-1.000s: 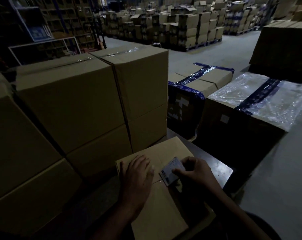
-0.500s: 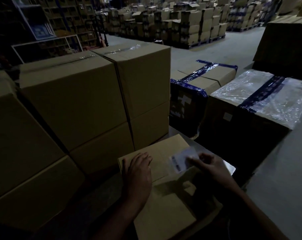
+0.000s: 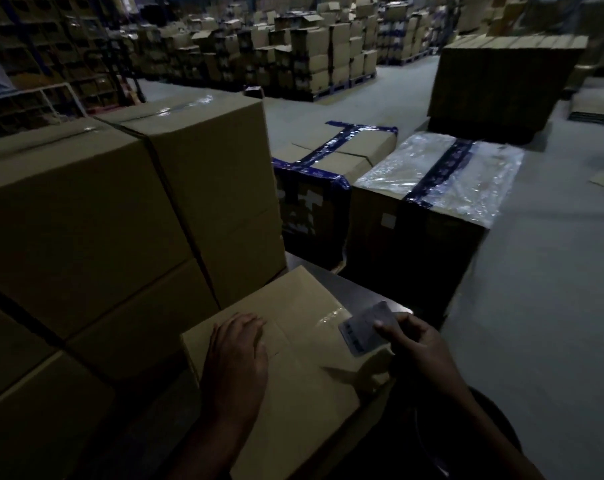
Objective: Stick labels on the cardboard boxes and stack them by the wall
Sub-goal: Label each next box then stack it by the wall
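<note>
A small brown cardboard box (image 3: 293, 306) lies in front of me on a dark table. My left hand (image 3: 236, 358) rests flat on its top, fingers straight. My right hand (image 3: 418, 344) pinches a white label (image 3: 364, 329) at the box's right edge, near a shiny strip of clear tape. The label is tilted, and I cannot tell whether it touches the box.
Large stacked cardboard boxes (image 3: 103, 220) stand close on the left. Ahead are a box with blue tape (image 3: 331, 161) and a plastic-wrapped box (image 3: 442, 174). A tall dark stack (image 3: 501, 81) stands at the right. Grey floor (image 3: 535, 306) lies to the right.
My right hand has carried the label from the middle of the box top out to its right edge. My left hand has stayed flat on the box.
</note>
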The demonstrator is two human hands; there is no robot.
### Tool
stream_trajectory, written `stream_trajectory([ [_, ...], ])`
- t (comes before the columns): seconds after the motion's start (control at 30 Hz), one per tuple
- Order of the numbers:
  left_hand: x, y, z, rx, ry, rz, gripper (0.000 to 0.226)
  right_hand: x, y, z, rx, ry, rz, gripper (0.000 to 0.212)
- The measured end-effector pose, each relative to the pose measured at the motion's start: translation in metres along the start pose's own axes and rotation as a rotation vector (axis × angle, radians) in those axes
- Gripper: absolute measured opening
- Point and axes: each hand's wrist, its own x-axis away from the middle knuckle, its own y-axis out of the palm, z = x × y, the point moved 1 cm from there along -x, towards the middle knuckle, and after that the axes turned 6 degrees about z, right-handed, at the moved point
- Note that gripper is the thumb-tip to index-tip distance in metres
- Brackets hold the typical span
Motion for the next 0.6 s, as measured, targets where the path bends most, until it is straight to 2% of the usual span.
stream_trajectory([
  [0.1, 0.007, 0.002, 0.034, 0.146, 0.092, -0.037, 0.035, 0.01, -0.032, 0.014, -0.072, 0.066, 0.138, 0.003],
  [0.27, 0.034, 0.022, 0.11, 0.398, 0.372, -0.067, 0.033, 0.038, -0.085, 0.049, -0.215, 0.255, 0.381, 0.009],
  [0.37, 0.056, 0.038, 0.151, 0.501, 0.499, -0.157, 0.031, 0.054, -0.115, 0.081, -0.253, 0.39, 0.486, 0.021],
  [0.43, 0.071, 0.048, 0.171, 0.5, 0.574, -0.254, 0.034, 0.063, -0.133, 0.101, -0.25, 0.465, 0.544, 0.02],
  [0.5, 0.088, 0.063, 0.182, 0.498, 0.595, -0.329, 0.033, 0.071, -0.148, 0.117, -0.248, 0.523, 0.599, 0.015],
  [0.6, 0.115, 0.098, 0.189, 0.544, 0.535, -0.452, 0.027, 0.075, -0.168, 0.14, -0.256, 0.617, 0.656, 0.01],
])
